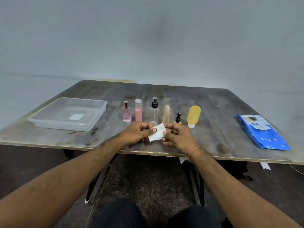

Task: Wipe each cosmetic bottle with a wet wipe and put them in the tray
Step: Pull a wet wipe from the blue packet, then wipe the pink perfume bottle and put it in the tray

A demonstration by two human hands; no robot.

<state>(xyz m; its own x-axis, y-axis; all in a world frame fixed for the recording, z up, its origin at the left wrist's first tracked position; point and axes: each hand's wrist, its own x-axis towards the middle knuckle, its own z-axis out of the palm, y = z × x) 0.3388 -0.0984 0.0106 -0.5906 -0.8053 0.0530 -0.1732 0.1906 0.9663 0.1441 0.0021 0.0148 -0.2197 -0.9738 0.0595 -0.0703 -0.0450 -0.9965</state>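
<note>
Both hands pinch a folded white wet wipe (pixel 156 134) over the near table edge: left hand (pixel 137 132) grips its left side, right hand (pixel 178 135) its right. Six cosmetic bottles (pixel 166 114) stand in a row just behind, clear tray (pixel 49 120) left, blue wipe pack (pixel 263 137) far right.

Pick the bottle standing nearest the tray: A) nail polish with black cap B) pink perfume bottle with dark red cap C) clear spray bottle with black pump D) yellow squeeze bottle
B: the pink perfume bottle stands at the left end of the row, next to the clear plastic tray; the spray bottle, nail polish and yellow squeeze bottle all stand farther right.
</note>
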